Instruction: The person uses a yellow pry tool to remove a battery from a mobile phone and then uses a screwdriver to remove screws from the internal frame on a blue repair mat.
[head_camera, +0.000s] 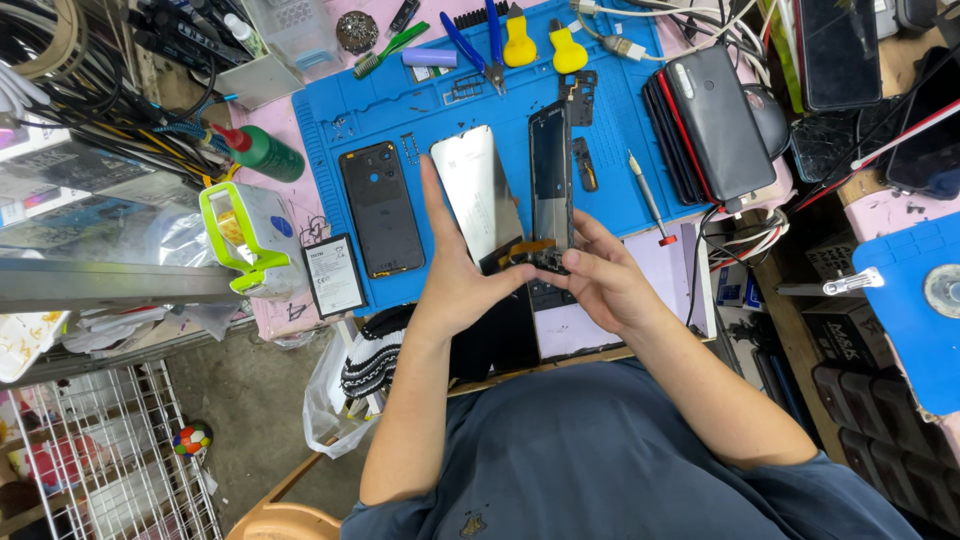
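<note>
Nearest the camera, both hands are up just over the near edge of the blue work mat (620, 130), right about where the mat ends and a pale sheet (665, 270) begins. The left hand (462, 285) has its fingers stretched flat behind the display panel (478, 190), thumb pressing at the bottom end, so it's propped more than pinched. The right hand (598, 275) is clamped on the lower end of the phone frame (551, 180), thumb and fingers closed around it.

The panel is a thin rectangle with a dull silvery-grey back, tilted toward the left. The frame is dark, standing almost on edge so you mostly see its narrow side. An orange-brown flex ribbon (527, 248) runs between the two at the bottom, so they're joined there and fanned apart up top.

Room-wise it's tight: a black back cover (381, 208) lies just left of the panel, a battery (334, 276) sits off the mat's left corner, and a small screwdriver (650, 198) lies to the right of the frame. Further back, a stack of phones (712, 125) crowds the right edge, and the blue-handled pliers (478, 45) and yellow tools (543, 42) line the far edge.
</note>
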